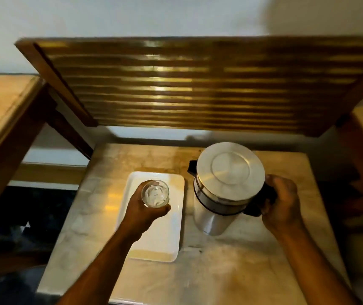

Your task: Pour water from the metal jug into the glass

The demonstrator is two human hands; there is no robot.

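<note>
Marble tabletop (231,271): left hand (142,213) gripping glass (155,194), right hand (282,208) clasping metal jug (224,188) handle.

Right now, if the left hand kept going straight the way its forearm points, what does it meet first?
Probably the metal jug. The left hand, holding the glass over the white tray, points up-right toward it. Depth unclear.
</note>
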